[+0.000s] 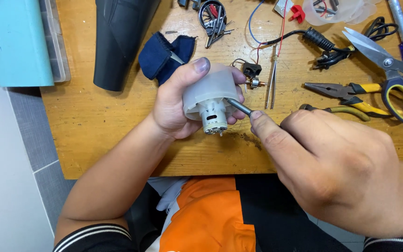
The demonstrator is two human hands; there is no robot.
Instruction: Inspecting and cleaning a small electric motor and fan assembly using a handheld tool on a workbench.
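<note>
Right hand [336, 172], nearest the lens, clenches a metal tool shaft [239, 107], tip against the white plastic housing [209, 88]. Left hand [178, 107] wraps that housing, motor [213, 122] end toward the camera, above the wooden table [94, 121], tweezers [272, 84] just beyond.

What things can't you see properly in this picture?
- Tool handle, head view: hidden inside the right hand; only the metal shaft shows.
- Shaft tip: hidden against the white plastic housing in the left hand.
- Scissors: handles cut off by the right edge.
- Black casing: cut off by the top edge.
</note>
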